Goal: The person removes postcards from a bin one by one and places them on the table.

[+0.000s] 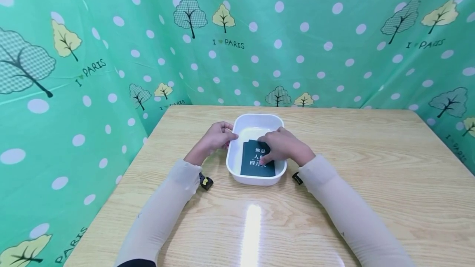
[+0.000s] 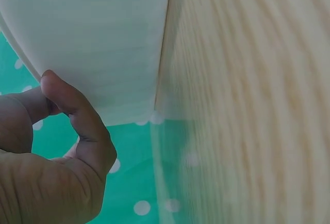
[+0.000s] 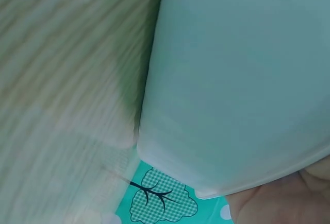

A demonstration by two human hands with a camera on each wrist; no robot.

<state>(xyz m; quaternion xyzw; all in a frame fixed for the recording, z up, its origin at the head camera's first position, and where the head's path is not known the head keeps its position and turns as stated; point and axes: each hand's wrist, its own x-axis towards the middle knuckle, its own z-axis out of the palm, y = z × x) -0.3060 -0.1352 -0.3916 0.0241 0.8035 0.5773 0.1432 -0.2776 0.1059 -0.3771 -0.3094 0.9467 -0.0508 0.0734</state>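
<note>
A white plastic basin [image 1: 256, 181] with rounded corners stands on the table. My left hand [image 1: 219, 135] is at its left rim, thumb over the edge; a bent finger touches the outer wall in the left wrist view. Inside the basin lies a dark green book [image 1: 256, 169] with white Chinese characters on its cover. A second dark edge shows beside its top left corner. Reaching over the right rim, my right hand [image 1: 283, 145] grips the book, thumb on the cover and a finger at its top edge; the other fingers are hidden. The right wrist view shows mostly the basin's outer wall [image 3: 237, 90].
The wood-grain table [image 1: 371, 168] extends on both sides of the basin. Behind it and at the left hangs a green curtain [image 1: 237, 73] with dots and trees. Black wrist devices [image 1: 206, 182] show under both forearms.
</note>
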